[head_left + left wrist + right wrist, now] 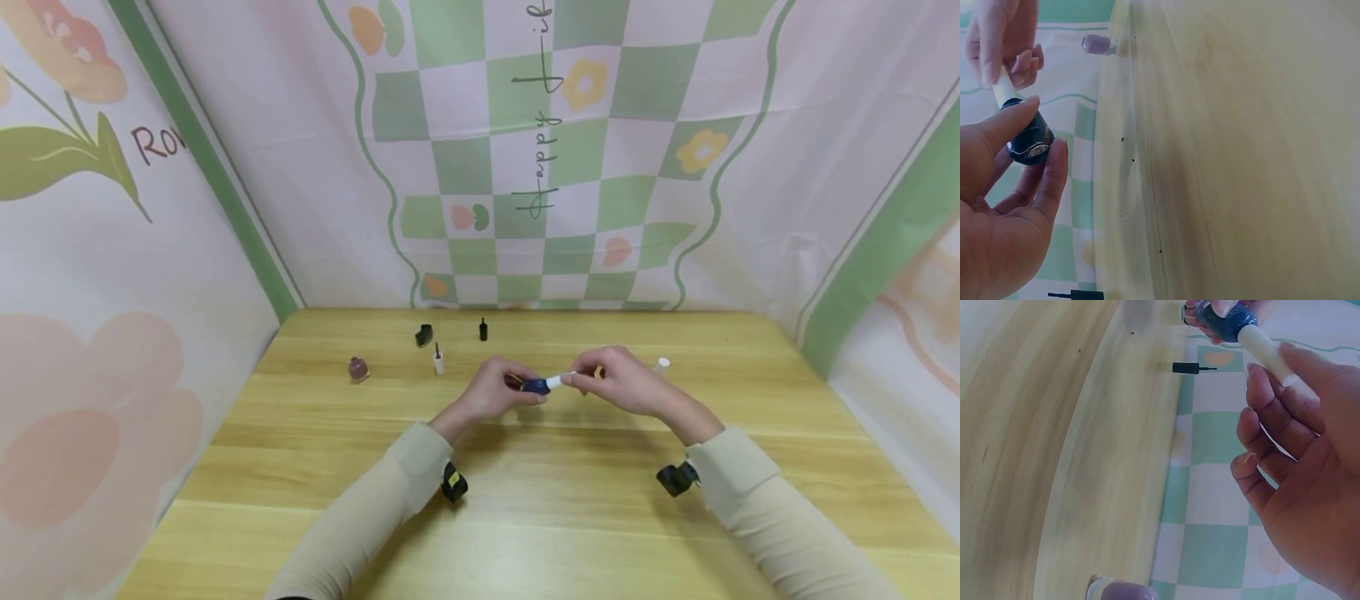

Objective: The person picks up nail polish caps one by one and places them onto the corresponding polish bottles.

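My left hand point(495, 390) grips a small dark blue nail polish bottle point(1033, 139) between thumb and fingers, above the wooden table. Its long white cap point(1266, 353) points to the right and sits against the bottle's neck. My right hand point(617, 382) pinches the far end of that cap with thumb and fingertips. Bottle and cap lie in one line, tilted nearly sideways, in the head view. A pale label shows near the bottle's base in the left wrist view.
Left on the table point(525, 533) stands an uncapped mauve bottle point(358, 370). Near it are a dark curved object point(423, 335), a white brush cap point(438, 362) and a black brush cap point(483, 332). A white-capped purple bottle point(1096, 44) is partly behind my right hand. Printed curtains surround the table.
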`<state>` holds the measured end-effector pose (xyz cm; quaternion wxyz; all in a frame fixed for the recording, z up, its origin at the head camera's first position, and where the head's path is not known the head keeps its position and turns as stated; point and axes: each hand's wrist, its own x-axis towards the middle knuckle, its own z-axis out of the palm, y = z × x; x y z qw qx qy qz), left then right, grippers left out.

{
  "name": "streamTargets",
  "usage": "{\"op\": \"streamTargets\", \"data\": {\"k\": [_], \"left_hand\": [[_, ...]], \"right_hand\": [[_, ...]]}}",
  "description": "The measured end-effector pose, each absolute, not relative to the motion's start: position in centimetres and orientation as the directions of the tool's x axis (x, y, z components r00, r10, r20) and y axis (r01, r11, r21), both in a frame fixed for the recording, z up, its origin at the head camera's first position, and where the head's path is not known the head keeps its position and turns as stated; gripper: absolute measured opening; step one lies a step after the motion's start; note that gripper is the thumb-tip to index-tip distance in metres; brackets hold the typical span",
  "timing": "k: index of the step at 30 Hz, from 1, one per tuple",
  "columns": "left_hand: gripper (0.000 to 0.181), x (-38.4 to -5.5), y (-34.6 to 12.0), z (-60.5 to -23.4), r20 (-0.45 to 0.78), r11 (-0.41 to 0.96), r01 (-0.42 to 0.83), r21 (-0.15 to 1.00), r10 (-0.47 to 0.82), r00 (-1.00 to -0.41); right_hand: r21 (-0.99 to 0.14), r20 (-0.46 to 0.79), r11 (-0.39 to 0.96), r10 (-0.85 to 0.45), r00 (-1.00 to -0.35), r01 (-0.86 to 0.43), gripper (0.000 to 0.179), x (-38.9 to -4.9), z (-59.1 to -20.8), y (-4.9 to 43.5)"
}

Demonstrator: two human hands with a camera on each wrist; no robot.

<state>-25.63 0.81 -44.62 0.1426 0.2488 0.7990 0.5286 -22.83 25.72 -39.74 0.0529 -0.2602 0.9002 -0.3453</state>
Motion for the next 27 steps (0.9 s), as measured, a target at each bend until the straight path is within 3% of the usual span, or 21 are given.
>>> {"op": "streamTargets", "data": {"k": [4, 16, 27], "left_hand": [[0.018, -25.58, 0.80, -44.58, 0.041, 0.322, 0.259, 0.911, 0.552, -0.832], [0.019, -25.72, 0.69, -44.61, 0.040, 0.322, 0.255, 0.912, 0.548, -0.836], [0.018, -25.57, 0.79, -44.75, 0.047, 0.334, 0.274, 0.902, 0.556, -0.830]], "right_hand": [[-0.648, 0.088, 0.627, -0.502, -0.860, -0.432, 0.028, -22.86, -39.83, 25.72], [-0.648, 0.118, 0.617, -0.498, -0.859, -0.447, 0.009, -22.67, -39.61, 25.65], [-0.645, 0.103, 0.620, -0.509, -0.855, -0.447, 0.015, -22.79, -39.63, 25.69]]}}
